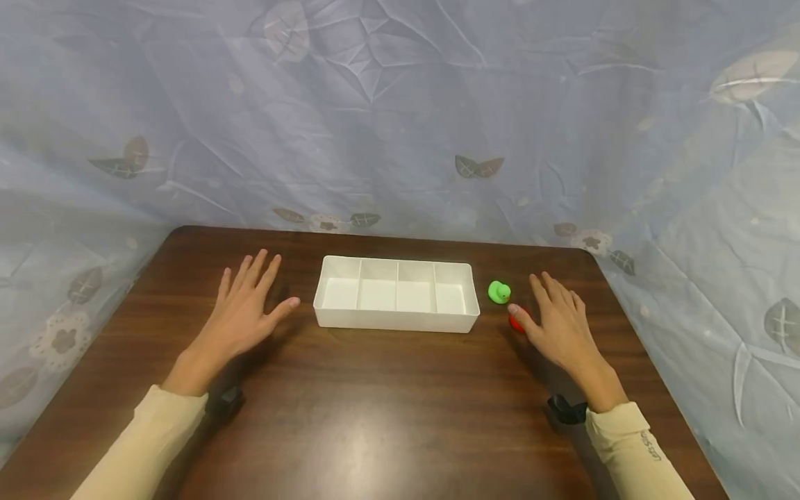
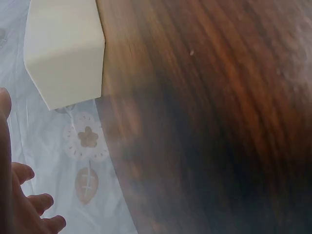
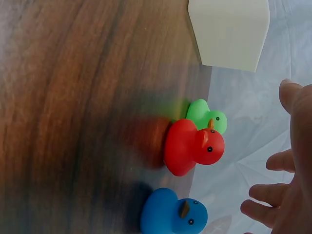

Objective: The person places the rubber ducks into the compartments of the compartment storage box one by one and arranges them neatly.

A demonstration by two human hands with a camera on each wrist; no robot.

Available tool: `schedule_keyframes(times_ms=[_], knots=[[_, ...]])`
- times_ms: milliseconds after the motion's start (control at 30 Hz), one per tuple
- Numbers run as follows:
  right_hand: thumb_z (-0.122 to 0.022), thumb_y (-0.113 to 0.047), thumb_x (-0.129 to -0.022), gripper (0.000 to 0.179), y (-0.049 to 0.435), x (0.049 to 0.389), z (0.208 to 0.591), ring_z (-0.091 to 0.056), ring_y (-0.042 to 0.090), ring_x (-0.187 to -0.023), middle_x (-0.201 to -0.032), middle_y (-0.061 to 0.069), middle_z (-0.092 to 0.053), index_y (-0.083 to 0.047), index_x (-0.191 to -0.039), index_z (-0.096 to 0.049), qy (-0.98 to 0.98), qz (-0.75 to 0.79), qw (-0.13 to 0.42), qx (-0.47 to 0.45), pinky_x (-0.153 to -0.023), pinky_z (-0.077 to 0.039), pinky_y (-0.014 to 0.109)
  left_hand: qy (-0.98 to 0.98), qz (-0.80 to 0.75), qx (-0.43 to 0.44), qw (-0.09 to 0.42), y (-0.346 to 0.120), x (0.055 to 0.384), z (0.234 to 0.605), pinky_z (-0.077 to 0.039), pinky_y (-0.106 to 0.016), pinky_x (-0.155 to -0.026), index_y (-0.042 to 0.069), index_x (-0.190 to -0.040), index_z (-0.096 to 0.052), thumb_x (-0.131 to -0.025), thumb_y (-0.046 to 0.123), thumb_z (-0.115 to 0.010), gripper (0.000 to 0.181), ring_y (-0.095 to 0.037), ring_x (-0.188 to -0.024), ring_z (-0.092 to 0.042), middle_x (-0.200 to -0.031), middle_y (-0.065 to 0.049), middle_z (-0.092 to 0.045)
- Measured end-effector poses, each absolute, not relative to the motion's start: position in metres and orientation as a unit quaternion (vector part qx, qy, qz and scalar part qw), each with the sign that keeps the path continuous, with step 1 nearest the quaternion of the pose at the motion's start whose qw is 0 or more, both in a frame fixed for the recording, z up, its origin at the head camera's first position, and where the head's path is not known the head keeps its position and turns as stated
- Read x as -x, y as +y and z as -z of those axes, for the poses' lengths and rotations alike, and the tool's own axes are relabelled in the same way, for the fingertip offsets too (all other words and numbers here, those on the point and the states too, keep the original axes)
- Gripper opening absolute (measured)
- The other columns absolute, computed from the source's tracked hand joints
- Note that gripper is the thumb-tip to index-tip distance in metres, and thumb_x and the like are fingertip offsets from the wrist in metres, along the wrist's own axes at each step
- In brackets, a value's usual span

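My left hand (image 1: 240, 316) is held with fingers spread over the table, left of a white tray (image 1: 394, 320) split into compartments by thin dividers. To the tray's right, my right hand (image 1: 562, 330) hovers with its fingers extended, holding nothing. Beside it sits a green rubber duck (image 1: 499, 292). A red rubber duck (image 3: 181, 146) shows fully in the right wrist view; in the head view my thumb partly covers it. A blue rubber duck (image 3: 165, 214) appears below the red one in the right wrist view and is hidden under my hand in the head view.
The dark brown wooden table (image 1: 375, 410) has rounded far corners. A pale blue patterned cloth (image 1: 400, 139) hangs behind it and along both sides. Dark bands (image 1: 567, 410) sit at both wrists by the cream sleeves.
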State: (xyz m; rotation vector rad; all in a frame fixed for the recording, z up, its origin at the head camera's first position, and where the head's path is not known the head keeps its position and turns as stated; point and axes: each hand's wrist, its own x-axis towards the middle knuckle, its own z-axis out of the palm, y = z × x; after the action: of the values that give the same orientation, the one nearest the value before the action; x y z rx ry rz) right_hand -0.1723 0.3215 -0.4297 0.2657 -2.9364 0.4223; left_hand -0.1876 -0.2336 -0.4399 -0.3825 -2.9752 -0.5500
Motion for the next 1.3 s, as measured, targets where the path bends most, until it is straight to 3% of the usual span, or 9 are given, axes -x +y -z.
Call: schedule_keyframes(times_ms=[533, 833, 1300], knots=[[-0.060, -0.045, -0.108, 0.076, 0.328, 0.166, 0.435, -0.042, 0.058, -0.147, -0.162, 0.037, -0.042, 0.006, -0.160, -0.041, -0.977, -0.138, 0.117, -0.109, -0.116, -0.031, 0.075, -0.962, 0.229, 0.150, -0.008, -0.208, 0.191, 0.446, -0.006, -0.074, -0.130, 0.013, -0.173, -0.008, -0.107, 0.065, -0.047, 0.093, -0.052, -0.166, -0.007, -0.181, -0.020, -0.005], [-0.063, -0.039, -0.107, 0.071, 0.332, 0.160, 0.438, -0.044, 0.056, -0.146, -0.159, 0.035, -0.047, 0.006, -0.158, -0.043, -0.980, -0.137, 0.100, -0.104, -0.116, -0.032, 0.076, -0.947, 0.269, 0.170, -0.033, -0.193, 0.193, 0.447, -0.010, -0.072, -0.132, 0.013, -0.173, -0.003, -0.106, 0.064, -0.053, 0.098, -0.050, -0.166, -0.009, -0.181, -0.019, -0.008], [-0.072, -0.023, -0.102, 0.057, 0.333, 0.156, 0.450, -0.056, 0.054, -0.136, -0.150, 0.030, -0.060, 0.004, -0.149, -0.056, -0.981, -0.113, 0.090, -0.128, -0.115, -0.031, 0.077, -0.941, 0.282, 0.187, -0.021, -0.183, 0.196, 0.457, -0.013, -0.072, -0.131, 0.009, -0.173, -0.008, -0.105, 0.057, -0.060, 0.098, -0.048, -0.166, -0.015, -0.180, -0.017, -0.016]])
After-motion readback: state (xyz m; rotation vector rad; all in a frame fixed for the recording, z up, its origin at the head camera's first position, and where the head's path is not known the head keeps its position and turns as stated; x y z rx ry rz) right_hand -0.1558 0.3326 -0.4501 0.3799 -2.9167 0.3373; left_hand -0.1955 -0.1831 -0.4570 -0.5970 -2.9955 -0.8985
